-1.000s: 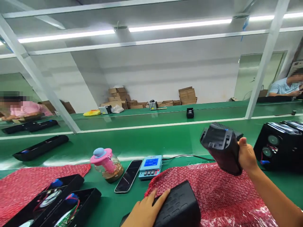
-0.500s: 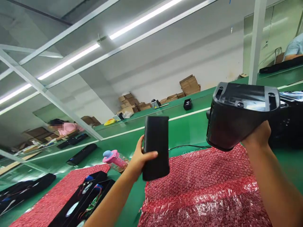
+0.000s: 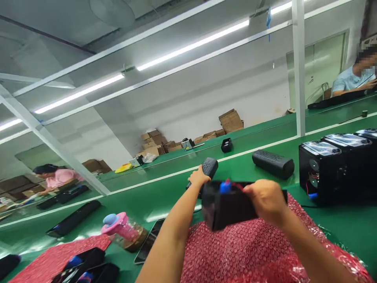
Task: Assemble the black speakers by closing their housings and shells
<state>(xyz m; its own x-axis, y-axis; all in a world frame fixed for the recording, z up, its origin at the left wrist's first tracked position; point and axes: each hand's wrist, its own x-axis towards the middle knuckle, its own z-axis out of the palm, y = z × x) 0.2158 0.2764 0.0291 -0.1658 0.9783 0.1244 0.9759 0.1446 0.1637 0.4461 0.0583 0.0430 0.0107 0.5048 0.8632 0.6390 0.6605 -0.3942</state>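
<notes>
My left hand [image 3: 199, 177] reaches forward over the green bench, its fingers wrapped round a dark grey speaker-like piece [image 3: 210, 166] with a textured face. Nearer to me, my right hand [image 3: 269, 200] grips a black housing [image 3: 232, 210], tilted and blurred by motion. A blue part [image 3: 225, 186] and red wires show at the housing's upper edge. Red bubble wrap [image 3: 235, 251] lies beneath the housing. A similar dark grey speaker-like piece [image 3: 273, 163] rests on the bench beyond my right hand.
On the right stand several black housings [image 3: 321, 173] with shiny tops. A pink-lidded bottle [image 3: 125, 230] and a dark flat device [image 3: 150, 241] are left of my left arm. Open black units [image 3: 85, 267] lie at lower left. Two co-workers sit farther off, beside a white post [image 3: 299, 70] and at left.
My left hand has moved forward and away with its piece, now turned to show a textured face. My right hand has brought the housing left and lower, tipping it. The view has shifted.
</notes>
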